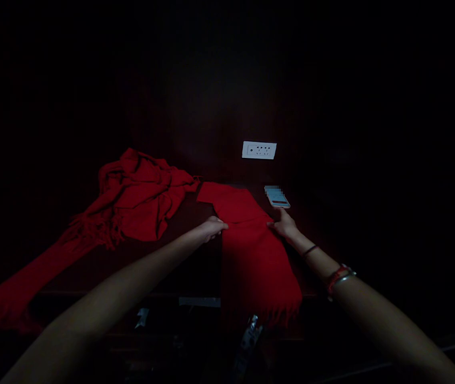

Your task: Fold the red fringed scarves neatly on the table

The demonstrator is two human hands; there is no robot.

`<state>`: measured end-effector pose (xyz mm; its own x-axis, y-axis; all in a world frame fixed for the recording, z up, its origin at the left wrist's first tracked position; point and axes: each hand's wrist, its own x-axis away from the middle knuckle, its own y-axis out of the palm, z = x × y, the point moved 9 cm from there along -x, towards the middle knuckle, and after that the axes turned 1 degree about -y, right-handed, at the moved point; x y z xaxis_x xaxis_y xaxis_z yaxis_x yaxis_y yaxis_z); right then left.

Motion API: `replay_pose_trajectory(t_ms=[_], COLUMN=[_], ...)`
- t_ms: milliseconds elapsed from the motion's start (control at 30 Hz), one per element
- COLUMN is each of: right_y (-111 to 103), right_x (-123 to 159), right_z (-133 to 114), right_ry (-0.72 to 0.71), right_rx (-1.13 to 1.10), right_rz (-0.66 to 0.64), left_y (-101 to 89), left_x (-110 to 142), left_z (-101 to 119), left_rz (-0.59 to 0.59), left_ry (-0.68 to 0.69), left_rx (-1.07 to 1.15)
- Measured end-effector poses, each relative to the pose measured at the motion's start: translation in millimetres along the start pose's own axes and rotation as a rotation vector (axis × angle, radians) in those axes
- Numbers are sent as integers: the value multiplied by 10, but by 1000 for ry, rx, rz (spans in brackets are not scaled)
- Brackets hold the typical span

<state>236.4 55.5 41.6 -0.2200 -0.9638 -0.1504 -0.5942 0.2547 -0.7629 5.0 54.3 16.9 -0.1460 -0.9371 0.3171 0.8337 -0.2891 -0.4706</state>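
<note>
Head view: left grip point(212, 229) and right grip point(285, 225) pinch red scarf point(253, 261)

Matt cloth scarf point(253, 256); socket plate point(253, 155) seemingly plastic

Your bare arms point(131, 282) slant inward to either side of the red scarf point(257, 261), left hand point(213, 228) pinching its left edge, right hand point(286, 226) touching its right edge.

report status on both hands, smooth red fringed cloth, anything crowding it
Left hand pinching left edge of smooth red fringed cloth, right hand at right edge. Fringe toward wearer. Crumpled red fringed fabric to the left; lit rectangular phone just beyond right hand.
</note>
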Motion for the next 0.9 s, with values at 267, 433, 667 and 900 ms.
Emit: replay_pose_trajectory(t_ms=[267,433,667,900], right_y=[73,18,52,667], right_x=[328,656,513,370], right_z=[-25,42,-573,-575], right_ry=[-168,-275,-537,-674], right_rx=[203,285,543,546], right_rz=[-179,-234,-209,-465], left_y=[-83,99,20,348], left_x=[14,432,459,43], left_z=[-209,-140,326,185], left_rz=[82,-53,249,5], left_ry=[114,393,506,675], left_rx=[-189,-261,-805,-985])
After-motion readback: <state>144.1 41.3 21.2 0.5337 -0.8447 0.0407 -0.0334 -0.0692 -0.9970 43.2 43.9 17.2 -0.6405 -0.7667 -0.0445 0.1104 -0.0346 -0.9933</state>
